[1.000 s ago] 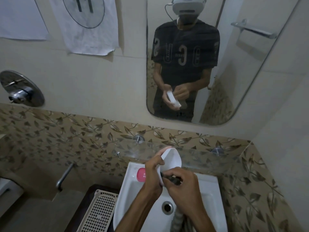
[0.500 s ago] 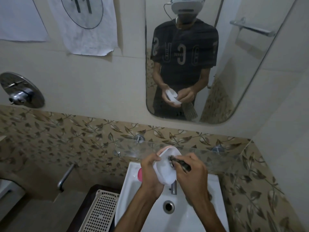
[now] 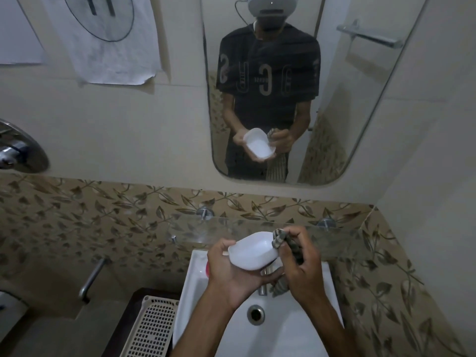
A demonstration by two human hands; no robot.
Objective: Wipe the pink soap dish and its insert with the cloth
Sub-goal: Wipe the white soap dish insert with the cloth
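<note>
One white insert (image 3: pixel 253 253), one striped grey cloth (image 3: pixel 279 239), one pink soap dish (image 3: pixel 206 269), one white sink (image 3: pixel 283 328), one mirror (image 3: pixel 296 94), one perforated basket (image 3: pixel 152 328). Left hand (image 3: pixel 231 273): fingers curled around the insert from below and its near end, holding it above the sink. Right hand (image 3: pixel 300 264): fingers closed on the cloth, bunched fold pressed against the insert's far right rim; the dish shows as a sliver just left of the left-hand fingers, on the sink's edge.

The white insert (image 3: pixel 253 255) is looking like smooth, faintly glossy plastic; the striped cloth (image 3: pixel 279 239) is showing a soft woven texture. The sink (image 3: pixel 283 328) is gleaming like glazed ceramic, its drain (image 3: pixel 255 314) shining metal.
</note>
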